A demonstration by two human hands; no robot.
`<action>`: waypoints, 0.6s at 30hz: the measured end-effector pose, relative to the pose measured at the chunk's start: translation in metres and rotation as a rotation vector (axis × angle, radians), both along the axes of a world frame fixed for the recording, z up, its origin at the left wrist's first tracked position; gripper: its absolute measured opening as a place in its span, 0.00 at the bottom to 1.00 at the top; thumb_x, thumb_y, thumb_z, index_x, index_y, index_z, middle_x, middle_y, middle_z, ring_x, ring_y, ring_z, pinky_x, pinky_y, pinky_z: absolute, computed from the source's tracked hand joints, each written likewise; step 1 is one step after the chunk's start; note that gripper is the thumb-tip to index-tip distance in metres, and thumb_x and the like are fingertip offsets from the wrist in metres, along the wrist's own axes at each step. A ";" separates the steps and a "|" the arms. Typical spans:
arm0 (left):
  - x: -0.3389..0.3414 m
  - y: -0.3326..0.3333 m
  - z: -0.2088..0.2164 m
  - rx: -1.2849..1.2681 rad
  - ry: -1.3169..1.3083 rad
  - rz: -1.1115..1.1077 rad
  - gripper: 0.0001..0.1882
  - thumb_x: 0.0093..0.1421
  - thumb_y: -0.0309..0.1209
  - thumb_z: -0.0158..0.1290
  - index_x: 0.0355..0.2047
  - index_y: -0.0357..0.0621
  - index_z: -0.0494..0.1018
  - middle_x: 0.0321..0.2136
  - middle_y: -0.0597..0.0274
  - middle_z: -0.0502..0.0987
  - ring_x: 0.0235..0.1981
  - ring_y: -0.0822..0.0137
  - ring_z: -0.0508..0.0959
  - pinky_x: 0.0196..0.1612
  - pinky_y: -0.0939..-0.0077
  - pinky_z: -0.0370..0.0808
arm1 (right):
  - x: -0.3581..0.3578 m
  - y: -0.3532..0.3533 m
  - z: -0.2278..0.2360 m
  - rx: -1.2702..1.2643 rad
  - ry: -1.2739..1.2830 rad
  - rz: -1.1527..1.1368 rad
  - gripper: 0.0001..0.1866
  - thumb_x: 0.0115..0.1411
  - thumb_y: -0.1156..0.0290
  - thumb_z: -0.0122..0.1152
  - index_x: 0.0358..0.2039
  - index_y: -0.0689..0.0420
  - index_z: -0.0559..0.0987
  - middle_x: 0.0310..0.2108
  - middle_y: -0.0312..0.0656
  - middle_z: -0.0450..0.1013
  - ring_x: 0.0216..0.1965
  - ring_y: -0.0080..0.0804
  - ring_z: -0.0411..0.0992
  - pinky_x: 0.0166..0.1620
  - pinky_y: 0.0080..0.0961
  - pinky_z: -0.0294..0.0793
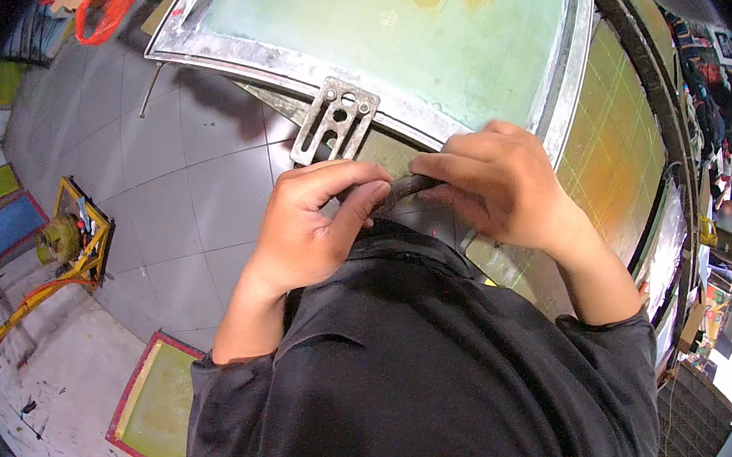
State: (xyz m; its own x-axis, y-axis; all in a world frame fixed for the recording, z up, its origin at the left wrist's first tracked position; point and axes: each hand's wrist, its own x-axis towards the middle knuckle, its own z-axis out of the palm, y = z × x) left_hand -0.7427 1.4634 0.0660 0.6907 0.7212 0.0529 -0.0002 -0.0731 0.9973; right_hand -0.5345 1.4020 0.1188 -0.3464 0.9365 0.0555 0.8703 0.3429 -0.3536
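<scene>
Just off the near edge of the silver screen frame [278, 66], close to the slotted metal bracket [366, 112], a dark rod-like piece [411, 185] is held between two hands. Its left end's pinched by the left hand [312, 225], thumb and index nearly meeting; its right end's gripped by the right hand [508, 182], fingers curled, back turned up. Both forearms are angled inward.

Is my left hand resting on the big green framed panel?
No, the left hand is at the dark rod near the slotted metal bracket, apart from the green panel.
</scene>
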 end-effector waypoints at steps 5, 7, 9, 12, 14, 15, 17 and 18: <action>0.009 0.011 -0.028 0.465 0.052 0.546 0.16 0.47 0.28 0.62 0.35 0.36 0.73 0.30 0.55 0.73 0.31 0.64 0.74 0.34 0.75 0.71 | 0.018 0.009 -0.012 0.029 0.221 -0.161 0.13 0.50 0.65 0.61 0.38 0.49 0.78 0.21 0.40 0.67 0.22 0.42 0.68 0.25 0.31 0.66; 0.016 0.015 -0.029 0.599 0.171 0.632 0.24 0.43 0.32 0.65 0.40 0.37 0.71 0.34 0.53 0.72 0.36 0.60 0.73 0.37 0.72 0.70 | 0.024 0.017 -0.015 0.028 0.214 -0.202 0.11 0.52 0.65 0.60 0.36 0.50 0.79 0.20 0.41 0.67 0.22 0.41 0.67 0.25 0.30 0.65; 0.020 0.013 -0.041 0.636 0.312 0.596 0.36 0.38 0.37 0.68 0.46 0.37 0.66 0.39 0.51 0.69 0.42 0.53 0.70 0.42 0.65 0.68 | 0.034 0.026 -0.021 0.034 0.174 -0.178 0.11 0.52 0.64 0.59 0.37 0.50 0.79 0.20 0.41 0.66 0.23 0.41 0.68 0.25 0.30 0.65; 0.027 0.014 -0.053 0.617 0.305 0.581 0.36 0.38 0.36 0.67 0.47 0.34 0.66 0.37 0.50 0.70 0.40 0.52 0.70 0.43 0.63 0.68 | 0.041 0.044 -0.024 0.061 0.057 -0.046 0.10 0.53 0.63 0.58 0.36 0.49 0.80 0.19 0.39 0.66 0.22 0.40 0.67 0.25 0.32 0.62; 0.028 0.015 -0.058 0.548 0.290 0.550 0.36 0.39 0.34 0.66 0.48 0.34 0.65 0.35 0.51 0.71 0.37 0.53 0.72 0.41 0.65 0.70 | 0.041 0.054 -0.024 0.021 0.021 0.013 0.11 0.50 0.70 0.60 0.37 0.51 0.80 0.20 0.35 0.65 0.24 0.29 0.64 0.32 0.26 0.53; 0.028 0.015 -0.060 0.513 0.281 0.534 0.36 0.39 0.34 0.66 0.48 0.34 0.65 0.35 0.51 0.72 0.36 0.54 0.73 0.39 0.66 0.71 | 0.042 0.058 -0.025 0.020 0.014 0.033 0.11 0.51 0.68 0.59 0.36 0.50 0.80 0.21 0.36 0.66 0.25 0.32 0.65 0.32 0.27 0.54; 0.029 0.014 -0.063 0.547 0.269 0.547 0.36 0.39 0.32 0.65 0.50 0.34 0.64 0.33 0.51 0.72 0.33 0.56 0.74 0.36 0.68 0.72 | 0.043 0.070 -0.030 0.020 0.003 0.072 0.10 0.52 0.64 0.57 0.35 0.47 0.80 0.21 0.36 0.66 0.26 0.36 0.67 0.32 0.31 0.57; 0.029 0.014 -0.064 0.565 0.262 0.552 0.37 0.39 0.32 0.64 0.50 0.33 0.64 0.32 0.51 0.72 0.31 0.57 0.74 0.34 0.70 0.72 | 0.043 0.074 -0.030 0.005 -0.051 0.088 0.10 0.52 0.64 0.57 0.35 0.46 0.80 0.23 0.36 0.67 0.28 0.35 0.67 0.34 0.31 0.57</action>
State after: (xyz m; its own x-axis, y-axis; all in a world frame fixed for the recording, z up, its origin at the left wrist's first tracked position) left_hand -0.7138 1.4777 0.0024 0.2858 0.8728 0.3956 0.4097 -0.4845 0.7729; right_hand -0.4920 1.4760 0.0890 -0.4301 0.9019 0.0403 0.8535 0.4207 -0.3075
